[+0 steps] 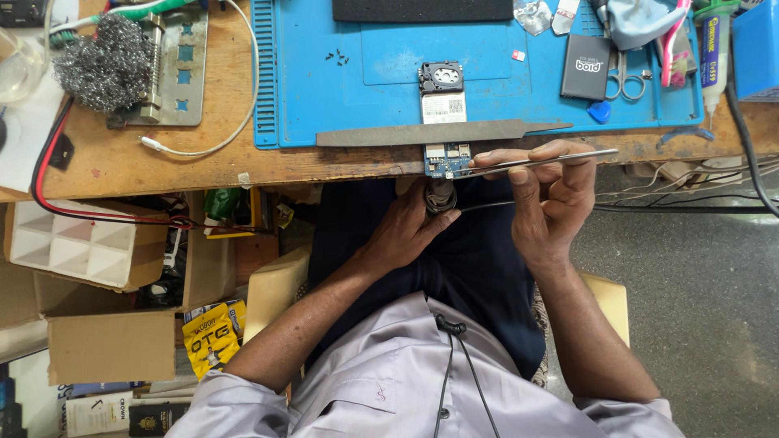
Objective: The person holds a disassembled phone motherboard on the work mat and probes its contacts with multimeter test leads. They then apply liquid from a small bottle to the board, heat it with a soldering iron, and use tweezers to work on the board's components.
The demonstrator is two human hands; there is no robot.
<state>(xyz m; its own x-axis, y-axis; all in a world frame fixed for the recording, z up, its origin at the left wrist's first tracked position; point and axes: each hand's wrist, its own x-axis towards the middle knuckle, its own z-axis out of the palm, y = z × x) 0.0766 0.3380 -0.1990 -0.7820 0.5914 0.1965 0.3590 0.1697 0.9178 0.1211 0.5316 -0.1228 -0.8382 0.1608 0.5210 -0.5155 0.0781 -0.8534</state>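
- Along the front edge of the wooden bench [162,162], a blue work mat [324,97] carries a long flat metal file [422,134] lying crosswise.
- Just below the file, a small circuit board [447,159] juts over the edge.
- Right hand [544,203], fingers pinched together, holds thin tweezers [552,160] lengthwise left-right, tip at the board.
- Left hand [410,231] wraps a dark round tool [441,195] directly beneath the board.
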